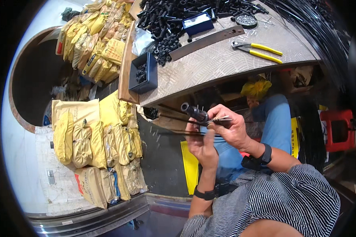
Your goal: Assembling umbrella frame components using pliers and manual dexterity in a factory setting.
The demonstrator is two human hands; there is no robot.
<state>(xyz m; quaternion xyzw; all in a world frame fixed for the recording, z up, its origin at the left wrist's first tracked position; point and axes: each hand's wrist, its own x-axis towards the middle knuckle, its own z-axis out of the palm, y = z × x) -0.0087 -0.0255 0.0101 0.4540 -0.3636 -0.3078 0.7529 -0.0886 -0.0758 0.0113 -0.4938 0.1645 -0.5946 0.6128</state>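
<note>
Forearms angle in from the near side, hands meeting just short of the workbench (201, 63). Right hand (234, 128) slants far-left, fingers curled in a narrow pinch on thin rods (222, 119); left hand (203, 149) points far, blurred, can't tell its grip. Black cylindrical part (195, 112) sits tilted at the fingertips, left of the right hand.

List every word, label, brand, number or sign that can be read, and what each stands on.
Print is located, not copied out.
Yellow sheet right of the hands: dark characters, small.
Lower tan sack: red print, too blurred to read.
Upper yellow bag: print too small to read.
Black cylindrical part: no print visible.
</note>
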